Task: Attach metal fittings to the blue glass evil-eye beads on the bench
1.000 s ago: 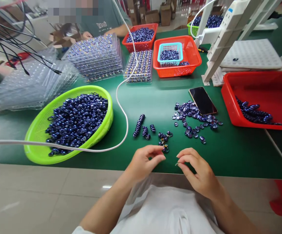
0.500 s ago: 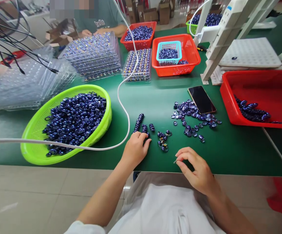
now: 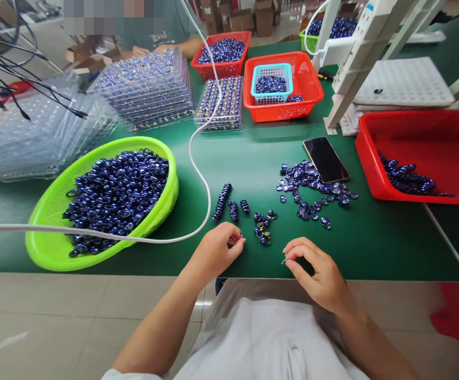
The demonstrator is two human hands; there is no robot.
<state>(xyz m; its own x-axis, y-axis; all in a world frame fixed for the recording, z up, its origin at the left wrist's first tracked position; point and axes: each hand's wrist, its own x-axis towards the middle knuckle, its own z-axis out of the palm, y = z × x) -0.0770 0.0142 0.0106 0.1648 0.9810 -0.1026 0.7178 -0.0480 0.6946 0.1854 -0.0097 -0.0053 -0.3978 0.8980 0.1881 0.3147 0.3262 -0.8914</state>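
Note:
My left hand (image 3: 217, 249) rests on the green table near its front edge, fingers curled and pinching a small dark blue bead at its fingertips. My right hand (image 3: 312, 269) is closed in a pinch on a tiny metal piece at about the same depth. Between the hands lies a small cluster of blue beads (image 3: 263, 227). Short stacked rows of beads (image 3: 222, 202) lie just beyond my left hand. A loose scatter of flat blue beads (image 3: 312, 187) spreads further right.
A lime green basket (image 3: 47, 248) heaped with blue beads sits left, a white cable (image 3: 201, 179) looping past it. A phone (image 3: 325, 159) lies by a red bin (image 3: 411, 121). Orange baskets (image 3: 312, 84), stacked clear trays (image 3: 150, 89) and a person's arm are at the back.
My left hand reached forward to the stacked beads, then drew back a little with a bead pinched in its fingers. My right hand stayed almost still.

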